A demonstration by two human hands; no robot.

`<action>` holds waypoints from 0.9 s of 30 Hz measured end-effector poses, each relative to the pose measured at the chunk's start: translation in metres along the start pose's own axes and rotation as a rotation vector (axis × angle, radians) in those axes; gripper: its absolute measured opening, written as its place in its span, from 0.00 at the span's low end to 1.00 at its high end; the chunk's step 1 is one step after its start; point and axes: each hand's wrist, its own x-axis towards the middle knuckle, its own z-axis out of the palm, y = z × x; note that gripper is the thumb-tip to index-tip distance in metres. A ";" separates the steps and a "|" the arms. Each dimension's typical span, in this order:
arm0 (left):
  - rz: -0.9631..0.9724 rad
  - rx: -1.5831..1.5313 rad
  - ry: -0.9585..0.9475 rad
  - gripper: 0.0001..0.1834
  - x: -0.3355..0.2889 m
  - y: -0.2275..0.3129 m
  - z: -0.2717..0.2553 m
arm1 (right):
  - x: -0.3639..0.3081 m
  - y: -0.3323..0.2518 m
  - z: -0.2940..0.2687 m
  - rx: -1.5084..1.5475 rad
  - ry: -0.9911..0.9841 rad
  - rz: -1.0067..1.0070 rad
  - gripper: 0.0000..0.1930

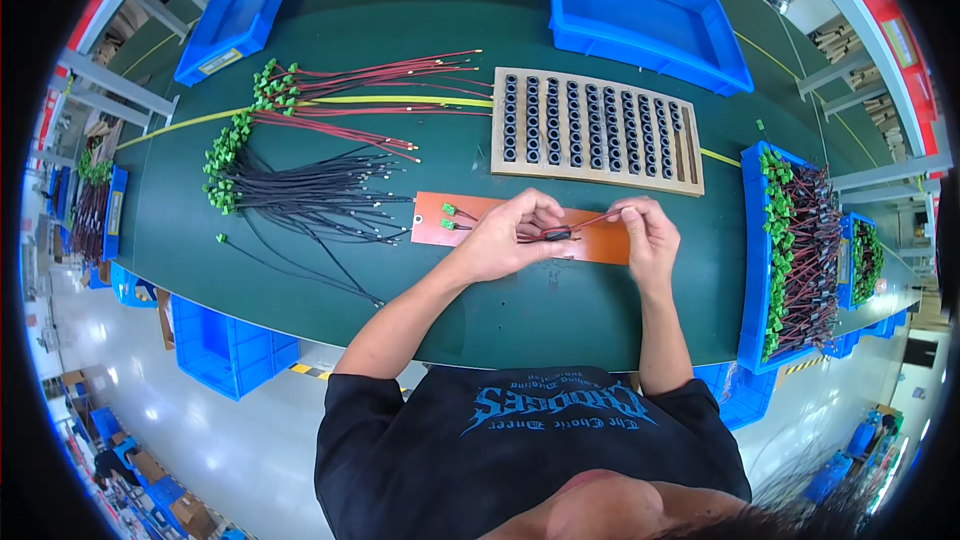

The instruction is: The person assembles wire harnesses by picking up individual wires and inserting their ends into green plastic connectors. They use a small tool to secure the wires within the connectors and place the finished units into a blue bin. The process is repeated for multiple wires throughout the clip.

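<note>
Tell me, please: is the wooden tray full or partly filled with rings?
Partly filled: black rings line most grooves of the wooden tray, but stop short near its right end.

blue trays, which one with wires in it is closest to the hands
The big blue tray right of the right hand; the other wire-filled trays sit farther away.

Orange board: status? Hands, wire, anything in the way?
Left hand at black piece, grip unclear. Right hand pinching red wire over orange board. Two green connectors at board's left end. Left hand hides part of their leads.
</note>
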 end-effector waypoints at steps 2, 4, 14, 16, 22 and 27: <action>0.030 -0.122 -0.123 0.13 0.009 0.000 -0.001 | -0.002 -0.002 -0.003 0.038 -0.084 -0.083 0.04; 0.014 -0.174 -0.172 0.12 0.020 -0.012 0.004 | -0.003 -0.006 0.000 0.025 -0.109 -0.079 0.04; -0.043 -0.124 -0.059 0.08 0.025 -0.016 0.023 | -0.021 0.006 0.015 0.178 -0.022 0.202 0.05; -0.027 -0.182 -0.074 0.07 0.025 -0.016 0.024 | -0.020 0.007 0.020 0.249 0.000 0.184 0.05; -0.058 -0.276 -0.104 0.07 0.023 -0.014 0.022 | -0.022 0.005 0.018 0.235 -0.022 0.215 0.07; -0.089 -0.233 -0.110 0.07 0.023 -0.007 0.021 | -0.023 -0.001 0.017 0.239 -0.026 0.256 0.07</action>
